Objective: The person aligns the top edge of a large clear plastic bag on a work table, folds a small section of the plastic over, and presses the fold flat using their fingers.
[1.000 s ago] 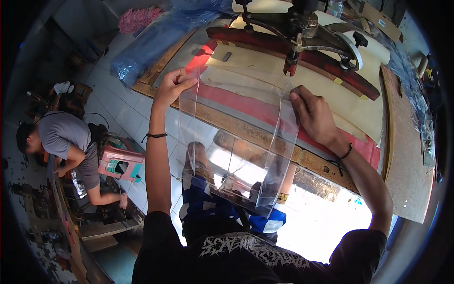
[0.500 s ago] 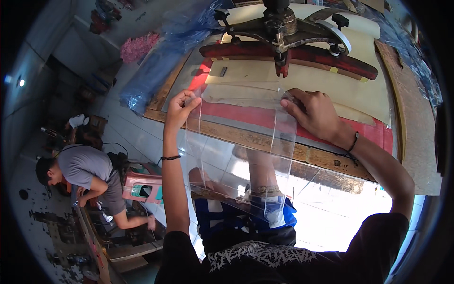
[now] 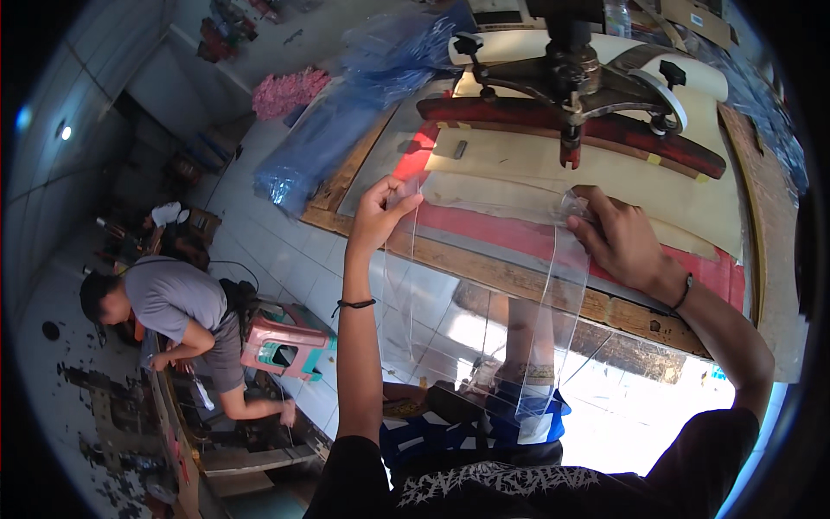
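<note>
Left hand [image 3: 379, 216] near frame centre, forearm nearly vertical, thumb and fingers pinching clear plastic piece [image 3: 484, 290] by its upper-left corner, right hand [image 3: 629, 240] right of centre, wrist angled inward, grasping opposite corner, piece hanging mid-frame.

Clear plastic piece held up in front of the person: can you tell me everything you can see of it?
The clear plastic piece looks thin, glossy and see-through, roughly rectangular, with lengthwise crease lines near both sides. The left hand pinches one upper corner, the right hand the other, and it hangs below them in front of the wooden table edge. Whether its lower end touches the blue-and-white shorts is unclear.
</note>
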Motion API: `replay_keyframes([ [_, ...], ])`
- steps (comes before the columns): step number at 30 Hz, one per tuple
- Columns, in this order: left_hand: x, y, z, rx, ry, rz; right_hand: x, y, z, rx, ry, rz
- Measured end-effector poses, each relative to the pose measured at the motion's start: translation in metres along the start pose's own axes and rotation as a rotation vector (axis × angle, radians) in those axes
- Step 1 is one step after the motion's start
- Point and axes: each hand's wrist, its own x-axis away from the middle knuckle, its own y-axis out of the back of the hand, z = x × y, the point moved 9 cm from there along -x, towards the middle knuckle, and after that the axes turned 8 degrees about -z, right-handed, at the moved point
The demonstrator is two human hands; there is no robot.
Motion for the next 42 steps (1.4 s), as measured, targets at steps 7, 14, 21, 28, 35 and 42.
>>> replay_keyframes([
  [7,-0.001,0.004,0.001,-0.029,0.037,-0.068,0.0,0.002,0.008,-0.038,0.045,-0.026],
  [14,0.001,0.005,0.002,-0.213,-0.043,-0.09,0.001,-0.001,0.016,0.064,0.126,0.0],
  [21,0.005,-0.002,-0.026,-0.401,-0.279,-0.107,0.001,0.002,0.024,0.118,0.239,-0.086],
  [28,0.008,-0.012,-0.035,-0.501,-0.394,-0.034,0.012,-0.014,0.019,0.305,0.331,0.131],
  [35,0.027,-0.022,-0.042,-0.841,-0.418,0.093,0.013,-0.015,0.018,0.345,0.309,0.175],
  [42,0.031,-0.027,-0.058,-0.933,-0.455,0.048,0.015,-0.01,0.02,0.209,0.297,0.171],
])
